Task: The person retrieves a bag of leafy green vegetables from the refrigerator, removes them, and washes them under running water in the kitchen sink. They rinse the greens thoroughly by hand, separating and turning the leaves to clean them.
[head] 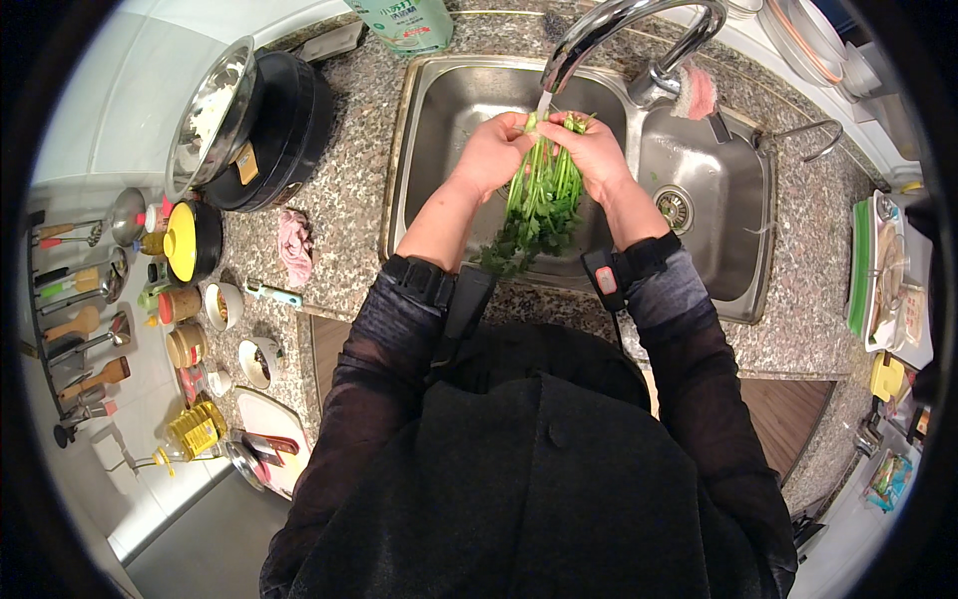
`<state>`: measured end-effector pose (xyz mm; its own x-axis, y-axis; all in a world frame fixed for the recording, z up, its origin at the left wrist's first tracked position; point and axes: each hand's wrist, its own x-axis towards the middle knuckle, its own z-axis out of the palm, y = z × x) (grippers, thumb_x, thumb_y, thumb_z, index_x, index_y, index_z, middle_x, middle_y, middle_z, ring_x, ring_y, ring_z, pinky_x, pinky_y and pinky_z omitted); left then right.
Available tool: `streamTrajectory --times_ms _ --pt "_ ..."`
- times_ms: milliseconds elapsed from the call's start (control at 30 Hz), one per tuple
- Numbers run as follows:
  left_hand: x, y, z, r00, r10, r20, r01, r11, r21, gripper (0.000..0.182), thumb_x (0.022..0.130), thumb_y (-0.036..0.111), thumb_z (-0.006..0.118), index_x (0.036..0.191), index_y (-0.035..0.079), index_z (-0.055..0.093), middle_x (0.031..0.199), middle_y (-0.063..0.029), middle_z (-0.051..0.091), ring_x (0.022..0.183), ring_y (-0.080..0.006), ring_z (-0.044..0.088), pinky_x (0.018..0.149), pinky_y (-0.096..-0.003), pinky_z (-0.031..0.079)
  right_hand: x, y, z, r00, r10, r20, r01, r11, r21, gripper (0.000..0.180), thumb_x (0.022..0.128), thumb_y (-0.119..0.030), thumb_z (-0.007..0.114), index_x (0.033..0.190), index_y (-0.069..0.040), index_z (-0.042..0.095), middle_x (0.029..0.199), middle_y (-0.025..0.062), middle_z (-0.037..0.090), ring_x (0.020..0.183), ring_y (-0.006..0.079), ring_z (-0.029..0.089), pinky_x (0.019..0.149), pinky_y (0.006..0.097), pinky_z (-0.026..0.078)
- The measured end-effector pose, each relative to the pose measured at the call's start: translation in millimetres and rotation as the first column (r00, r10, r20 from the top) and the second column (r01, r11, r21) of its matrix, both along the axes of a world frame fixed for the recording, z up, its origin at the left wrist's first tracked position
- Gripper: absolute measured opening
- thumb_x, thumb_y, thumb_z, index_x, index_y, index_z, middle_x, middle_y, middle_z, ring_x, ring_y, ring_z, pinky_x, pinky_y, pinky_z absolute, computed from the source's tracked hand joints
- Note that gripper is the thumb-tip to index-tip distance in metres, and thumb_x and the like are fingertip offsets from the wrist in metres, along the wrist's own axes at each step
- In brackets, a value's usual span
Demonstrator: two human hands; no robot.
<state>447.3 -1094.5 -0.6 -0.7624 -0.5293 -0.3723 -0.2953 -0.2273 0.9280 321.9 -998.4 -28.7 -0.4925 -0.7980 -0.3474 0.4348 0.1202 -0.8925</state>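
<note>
Over the left basin of a steel double sink [441,97], both my hands grip a bunch of leafy green herbs [550,187] that looks like cilantro. My left hand [494,150] pinches stems near their upper ends. My right hand [591,153] is closed around stems on the other side, its thumb toward the left hand. The leaves hang down toward me, above the basin's near edge. From the chrome faucet [625,26], water runs onto the stem ends between my hands. The herbs partly hide the basin floor.
A pink and white scrubber [696,91] hangs by the faucet base. Left of the sink are a pink cloth [295,247], a peeler [275,293] and a steel bowl [213,120] tilted by a black pot [299,142]. A cleaver [262,448] lies on a cutting board [258,412].
</note>
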Motion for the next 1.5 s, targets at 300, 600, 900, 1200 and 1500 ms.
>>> streamTrajectory --times_ms 300,600,900,1200,1500 --pt "5 -7 -3 1.000 -0.012 0.025 0.010 0.995 0.096 0.024 0.085 0.018 0.067 0.107 0.011 0.059 0.096 0.0025 0.063 0.084 -0.0050 0.057 0.066 -0.0223 0.041 -6 4 5 0.997 0.056 -0.051 -0.056 0.998 -0.013 0.014 0.077 -0.009 0.069 0.089 -0.002 0.064 0.079 0.0026 0.064 0.066 0.0102 0.055 0.062 0.0246 0.044" --pt "5 -13 -8 0.997 0.059 -0.046 -0.040 0.938 0.344 0.020 0.086 0.011 0.065 0.104 0.008 0.059 0.096 -0.0011 0.062 0.086 -0.0102 0.060 0.074 -0.0270 0.051 0 4 4 0.996 0.046 0.073 -0.043 0.998 -0.042 0.014 0.079 -0.011 0.067 0.090 -0.004 0.066 0.081 -0.0002 0.064 0.070 0.0080 0.055 0.066 0.0228 0.043" --pt "4 -11 -6 0.998 0.054 0.030 -0.061 0.959 0.278 0.019 0.086 0.010 0.063 0.103 0.004 0.059 0.093 -0.0021 0.061 0.076 -0.0098 0.057 0.066 -0.0236 0.050 3 -2 5 0.970 0.137 -0.200 -0.123 0.989 0.079 0.014 0.083 -0.010 0.061 0.092 -0.001 0.067 0.076 0.0000 0.063 0.063 0.0070 0.052 0.061 0.0213 0.042" --pt "3 -13 -2 0.989 0.143 0.049 -0.151 0.941 0.303 0.014 0.087 0.009 0.062 0.100 0.003 0.060 0.087 -0.0011 0.061 0.070 -0.0083 0.055 0.062 -0.0232 0.052 4 -9 5 0.984 0.116 -0.133 -0.111 0.993 0.049 0.016 0.082 -0.013 0.062 0.092 -0.002 0.068 0.076 -0.0001 0.064 0.061 0.0076 0.051 0.058 0.0238 0.042" --pt "-3 -9 -3 0.993 0.114 0.016 -0.114 0.949 0.294 0.020 0.087 0.016 0.065 0.103 0.004 0.063 0.086 -0.0009 0.061 0.073 -0.0092 0.057 0.066 -0.0264 0.050 -4 -6 -1 0.998 -0.039 -0.053 0.038 0.999 -0.022 0.022 0.083 -0.021 0.068 0.094 -0.005 0.060 0.084 0.0008 0.062 0.075 0.0085 0.054 0.068 0.0232 0.043"
